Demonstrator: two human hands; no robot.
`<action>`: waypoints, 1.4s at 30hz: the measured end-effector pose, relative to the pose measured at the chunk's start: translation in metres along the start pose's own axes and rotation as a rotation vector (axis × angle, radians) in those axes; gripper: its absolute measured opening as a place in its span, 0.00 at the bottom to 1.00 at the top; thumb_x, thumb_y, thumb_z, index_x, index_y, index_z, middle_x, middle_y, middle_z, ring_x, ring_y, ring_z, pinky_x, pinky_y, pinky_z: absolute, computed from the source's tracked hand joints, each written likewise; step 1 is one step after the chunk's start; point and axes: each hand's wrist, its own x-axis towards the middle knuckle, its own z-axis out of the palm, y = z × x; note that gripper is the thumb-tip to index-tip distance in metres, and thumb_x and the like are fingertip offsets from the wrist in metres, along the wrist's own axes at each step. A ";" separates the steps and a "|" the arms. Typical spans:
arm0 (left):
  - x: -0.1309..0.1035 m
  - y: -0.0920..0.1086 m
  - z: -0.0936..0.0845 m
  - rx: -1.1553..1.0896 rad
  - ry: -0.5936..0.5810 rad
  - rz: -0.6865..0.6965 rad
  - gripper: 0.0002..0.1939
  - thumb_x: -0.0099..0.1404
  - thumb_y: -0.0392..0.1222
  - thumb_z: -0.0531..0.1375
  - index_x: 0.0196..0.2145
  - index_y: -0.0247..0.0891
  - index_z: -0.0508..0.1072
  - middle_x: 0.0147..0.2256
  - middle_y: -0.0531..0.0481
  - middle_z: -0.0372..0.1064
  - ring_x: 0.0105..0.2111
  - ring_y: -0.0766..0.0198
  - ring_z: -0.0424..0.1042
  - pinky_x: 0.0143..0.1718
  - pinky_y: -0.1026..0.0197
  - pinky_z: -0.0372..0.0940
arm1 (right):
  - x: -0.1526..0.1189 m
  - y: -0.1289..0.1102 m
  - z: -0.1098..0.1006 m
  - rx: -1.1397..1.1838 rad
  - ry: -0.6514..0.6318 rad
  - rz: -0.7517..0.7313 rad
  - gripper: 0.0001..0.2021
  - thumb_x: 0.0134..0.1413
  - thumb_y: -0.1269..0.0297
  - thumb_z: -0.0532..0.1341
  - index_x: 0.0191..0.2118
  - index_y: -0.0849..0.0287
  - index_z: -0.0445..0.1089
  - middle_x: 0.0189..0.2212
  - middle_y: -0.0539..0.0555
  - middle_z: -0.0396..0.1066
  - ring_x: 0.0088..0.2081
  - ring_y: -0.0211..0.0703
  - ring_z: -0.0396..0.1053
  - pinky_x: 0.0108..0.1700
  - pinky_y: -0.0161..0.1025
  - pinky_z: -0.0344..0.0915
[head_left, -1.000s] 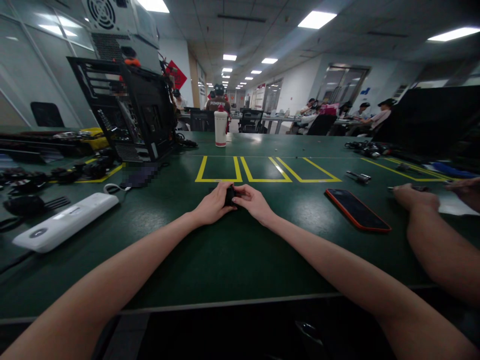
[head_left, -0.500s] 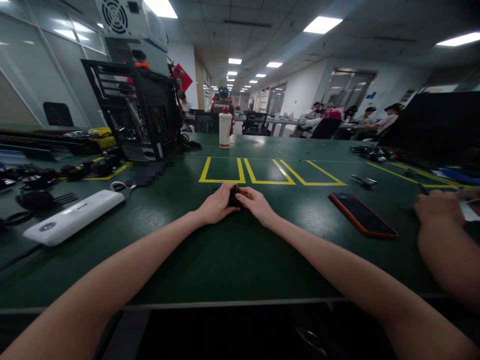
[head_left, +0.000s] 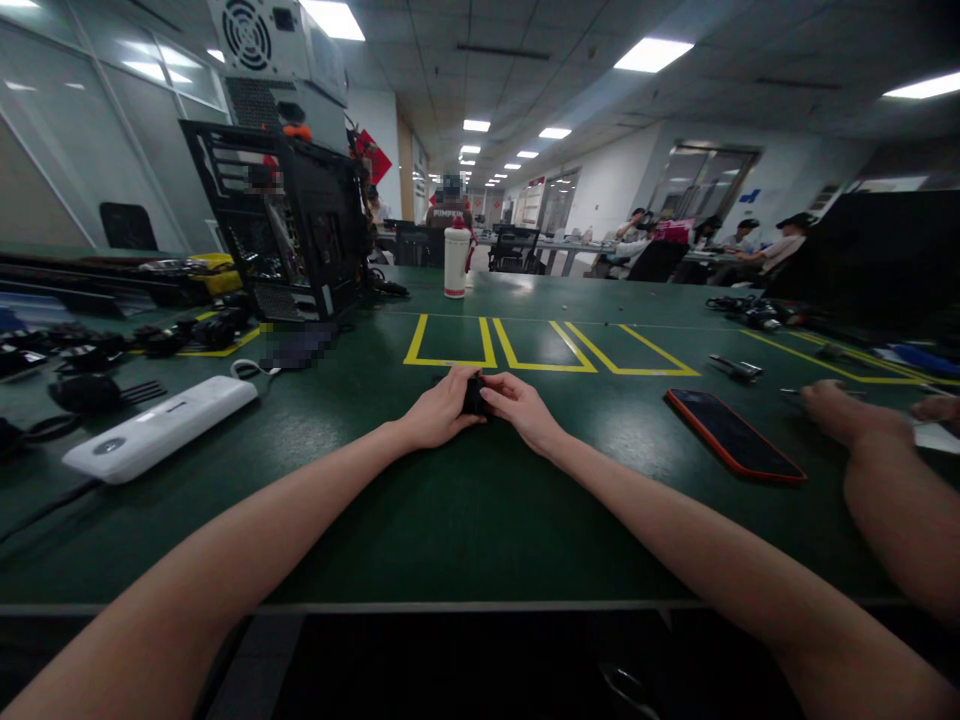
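Note:
A small black object (head_left: 473, 394) is held between my two hands just above the green table (head_left: 450, 530), in the middle of the view. Its kind cannot be made out, as fingers cover most of it. My left hand (head_left: 442, 410) wraps round it from the left, thumb below and fingers over the top. From the right, my right hand (head_left: 521, 408) pinches its near side with thumb and fingertips. Both hands are closed. Just beyond them lie yellow tape outlines (head_left: 450, 362) on the table.
To the left are a white power strip (head_left: 165, 425), black cables and an open computer case (head_left: 292, 220). A white cup (head_left: 454, 262) stands farther back. On the right lie an orange-edged phone (head_left: 735, 435) and a small metal tool (head_left: 735, 368). A co-worker's hand (head_left: 847, 410) is beyond the phone.
My hands keep their hold on the black object, with only slight finger movement. The view has shifted a little. The co-worker's hand at the right has moved left, toward the phone.

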 end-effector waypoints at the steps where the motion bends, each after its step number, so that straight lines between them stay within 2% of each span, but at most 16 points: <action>1: 0.000 0.000 0.000 -0.002 0.001 0.002 0.30 0.54 0.45 0.58 0.50 0.37 0.49 0.47 0.40 0.54 0.49 0.53 0.58 0.47 0.48 0.59 | -0.001 -0.001 0.000 0.001 -0.002 -0.006 0.13 0.43 0.62 0.60 0.38 0.57 0.65 0.36 0.51 0.67 0.38 0.37 0.64 0.42 0.39 0.62; 7: 0.000 -0.001 0.001 -0.005 0.004 -0.001 0.30 0.55 0.45 0.58 0.51 0.37 0.47 0.48 0.40 0.53 0.49 0.52 0.58 0.46 0.46 0.59 | -0.006 -0.008 0.001 0.021 -0.017 -0.041 0.14 0.41 0.66 0.62 0.38 0.58 0.65 0.41 0.53 0.65 0.41 0.38 0.65 0.48 0.41 0.60; 15: 0.001 -0.001 0.002 0.015 -0.005 0.007 0.31 0.55 0.45 0.58 0.51 0.36 0.47 0.48 0.39 0.53 0.50 0.52 0.57 0.47 0.47 0.58 | -0.001 -0.004 0.003 -0.057 0.038 -0.097 0.11 0.43 0.65 0.60 0.37 0.59 0.65 0.37 0.52 0.66 0.41 0.38 0.65 0.47 0.41 0.61; 19: 0.001 -0.003 0.003 0.026 -0.010 0.006 0.31 0.55 0.46 0.57 0.51 0.36 0.47 0.48 0.39 0.53 0.50 0.52 0.57 0.48 0.48 0.58 | -0.001 -0.004 0.003 -0.070 0.021 -0.067 0.14 0.44 0.65 0.59 0.41 0.59 0.65 0.40 0.54 0.66 0.42 0.40 0.66 0.48 0.43 0.60; 25: 0.001 -0.003 0.003 0.018 -0.012 0.000 0.30 0.55 0.45 0.57 0.51 0.37 0.47 0.48 0.40 0.52 0.50 0.52 0.57 0.48 0.47 0.58 | -0.005 -0.005 0.004 0.001 -0.021 -0.083 0.14 0.41 0.68 0.61 0.38 0.58 0.64 0.39 0.52 0.66 0.43 0.40 0.66 0.48 0.42 0.61; 31: 0.001 -0.002 0.003 0.012 0.000 0.002 0.31 0.54 0.45 0.58 0.51 0.38 0.47 0.48 0.40 0.52 0.50 0.52 0.57 0.48 0.47 0.58 | -0.005 -0.006 0.004 -0.069 0.013 -0.135 0.10 0.45 0.64 0.58 0.36 0.58 0.65 0.37 0.52 0.67 0.41 0.38 0.65 0.49 0.42 0.60; 35: 0.001 -0.003 0.003 0.026 -0.007 0.006 0.31 0.55 0.46 0.57 0.51 0.37 0.47 0.48 0.39 0.52 0.50 0.52 0.57 0.49 0.47 0.57 | -0.001 -0.003 0.001 -0.088 0.046 -0.107 0.12 0.44 0.65 0.60 0.39 0.59 0.65 0.38 0.53 0.67 0.42 0.39 0.65 0.49 0.43 0.60; 42: 0.001 -0.004 0.005 0.040 -0.011 0.012 0.30 0.55 0.46 0.57 0.51 0.36 0.47 0.48 0.39 0.52 0.50 0.53 0.57 0.49 0.48 0.57 | -0.005 -0.005 0.002 -0.021 -0.023 -0.070 0.13 0.41 0.70 0.61 0.38 0.59 0.64 0.38 0.53 0.67 0.43 0.41 0.66 0.48 0.44 0.61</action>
